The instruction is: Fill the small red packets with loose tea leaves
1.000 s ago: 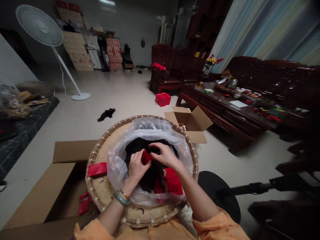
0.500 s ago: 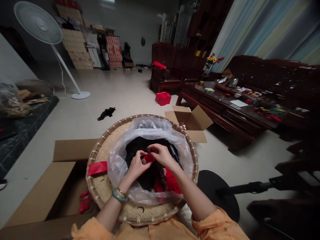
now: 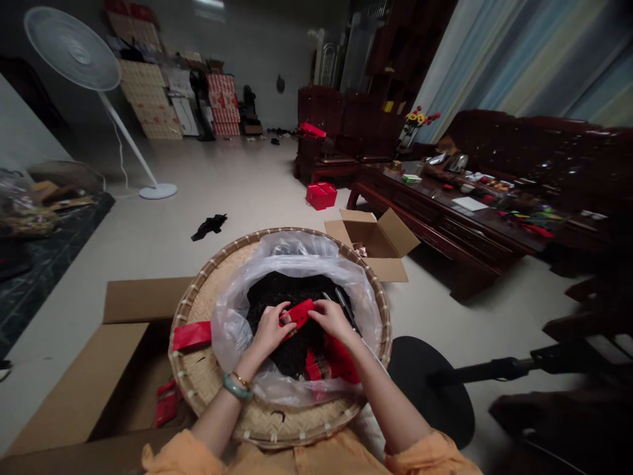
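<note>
Red packet (image 3: 302, 314) pinched at both ends

It is over the dark loose contents (image 3: 287, 356) of a clear plastic bag (image 3: 231, 323), slanting, with its right end farther from the person's body. The left hand (image 3: 268, 331) has its grip closed on the near end, thumb below and fingers above; the right hand (image 3: 333, 319) has a narrow grip, thumb and fingertips together on the far corner. A green bangle (image 3: 236, 388) circles the left wrist. Below the right hand, more red packets (image 3: 317, 365) lie together inside the bag. Around the bag runs the rim of a round woven tray (image 3: 204, 278), with a single red sachet (image 3: 192, 336) lying on its left side. To the left of the tray stands a large open cardboard box (image 3: 74, 389) with small red packs (image 3: 166, 404) inside; beyond the tray, another open carton (image 3: 403, 234) sits on the floor near a low wooden worktop (image 3: 430, 214)
</note>
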`<action>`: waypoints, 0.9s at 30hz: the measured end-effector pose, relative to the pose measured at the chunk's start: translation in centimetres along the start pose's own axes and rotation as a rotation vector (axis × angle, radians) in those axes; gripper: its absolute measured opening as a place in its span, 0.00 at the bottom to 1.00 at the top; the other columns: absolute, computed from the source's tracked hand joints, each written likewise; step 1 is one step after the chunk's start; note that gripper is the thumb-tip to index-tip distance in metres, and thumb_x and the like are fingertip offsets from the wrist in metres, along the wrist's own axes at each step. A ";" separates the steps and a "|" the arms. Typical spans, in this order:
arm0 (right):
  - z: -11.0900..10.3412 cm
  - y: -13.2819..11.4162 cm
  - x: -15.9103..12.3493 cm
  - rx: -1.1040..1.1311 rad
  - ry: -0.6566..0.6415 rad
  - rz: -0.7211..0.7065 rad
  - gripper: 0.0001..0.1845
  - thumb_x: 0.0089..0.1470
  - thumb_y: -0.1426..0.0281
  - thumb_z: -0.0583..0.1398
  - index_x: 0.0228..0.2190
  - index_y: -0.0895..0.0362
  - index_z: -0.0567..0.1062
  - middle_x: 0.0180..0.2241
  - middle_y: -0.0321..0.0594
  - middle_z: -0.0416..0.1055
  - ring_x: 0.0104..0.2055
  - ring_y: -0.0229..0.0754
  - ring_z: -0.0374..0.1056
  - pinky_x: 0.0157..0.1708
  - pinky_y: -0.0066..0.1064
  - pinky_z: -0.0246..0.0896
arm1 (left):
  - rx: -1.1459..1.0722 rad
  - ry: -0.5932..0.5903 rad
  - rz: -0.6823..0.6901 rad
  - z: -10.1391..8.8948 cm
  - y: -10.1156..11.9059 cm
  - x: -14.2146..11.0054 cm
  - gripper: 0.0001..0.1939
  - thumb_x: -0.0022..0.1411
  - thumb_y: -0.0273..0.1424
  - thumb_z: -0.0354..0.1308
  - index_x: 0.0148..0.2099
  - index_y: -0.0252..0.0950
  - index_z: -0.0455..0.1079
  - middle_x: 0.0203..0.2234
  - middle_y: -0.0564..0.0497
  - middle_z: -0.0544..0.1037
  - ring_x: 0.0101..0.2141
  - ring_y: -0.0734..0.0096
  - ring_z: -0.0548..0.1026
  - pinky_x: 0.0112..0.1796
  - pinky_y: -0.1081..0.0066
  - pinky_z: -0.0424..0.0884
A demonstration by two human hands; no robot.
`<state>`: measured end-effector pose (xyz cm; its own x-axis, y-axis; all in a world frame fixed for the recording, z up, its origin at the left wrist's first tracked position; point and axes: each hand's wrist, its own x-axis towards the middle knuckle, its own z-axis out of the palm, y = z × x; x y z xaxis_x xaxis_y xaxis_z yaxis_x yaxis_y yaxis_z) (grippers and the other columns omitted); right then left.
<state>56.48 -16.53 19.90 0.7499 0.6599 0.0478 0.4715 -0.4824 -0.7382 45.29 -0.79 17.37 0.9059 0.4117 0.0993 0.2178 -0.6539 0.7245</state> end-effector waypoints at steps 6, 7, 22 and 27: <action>-0.9 -4.3 -1.6 -0.086 0.065 -0.552 0.04 0.53 0.72 0.59 0.32 0.55 0.75 0.34 0.41 0.74 0.40 0.42 0.63 0.41 0.35 0.61 | -0.086 -0.007 0.067 -0.8 0.0 -0.5 0.28 0.44 0.32 0.65 0.51 0.36 0.68 0.41 0.47 0.76 0.42 0.61 0.73 0.44 0.64 0.68; -1.4 -5.3 -2.0 -0.131 0.060 -0.647 0.05 0.55 0.72 0.57 0.33 0.55 0.75 0.34 0.41 0.74 0.41 0.42 0.62 0.42 0.35 0.61 | -0.120 -0.016 0.064 -0.8 0.0 -0.7 0.27 0.45 0.33 0.64 0.50 0.36 0.68 0.40 0.48 0.77 0.40 0.61 0.74 0.43 0.65 0.69; -4.4 -8.4 -4.5 -0.438 -0.002 -0.652 0.04 0.54 0.71 0.57 0.32 0.56 0.73 0.36 0.45 0.65 0.38 0.44 0.59 0.35 0.33 0.59 | -0.447 -0.003 0.092 -0.7 1.3 -2.4 0.15 0.45 0.34 0.62 0.36 0.33 0.71 0.29 0.51 0.76 0.31 0.68 0.72 0.36 0.68 0.70; -4.0 -7.4 -3.6 -0.411 -0.058 -0.635 0.05 0.55 0.71 0.57 0.29 0.57 0.73 0.35 0.44 0.67 0.35 0.40 0.63 0.31 0.29 0.59 | -0.511 -0.087 0.002 -0.3 0.8 -2.5 0.20 0.43 0.34 0.65 0.40 0.32 0.68 0.30 0.52 0.75 0.31 0.70 0.71 0.35 0.69 0.69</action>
<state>52.16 -17.71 27.89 0.2569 0.9061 0.3362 0.9479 -0.1684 -0.2704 43.05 -2.18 17.92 0.9377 0.3422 0.0598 0.0304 -0.2522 0.9672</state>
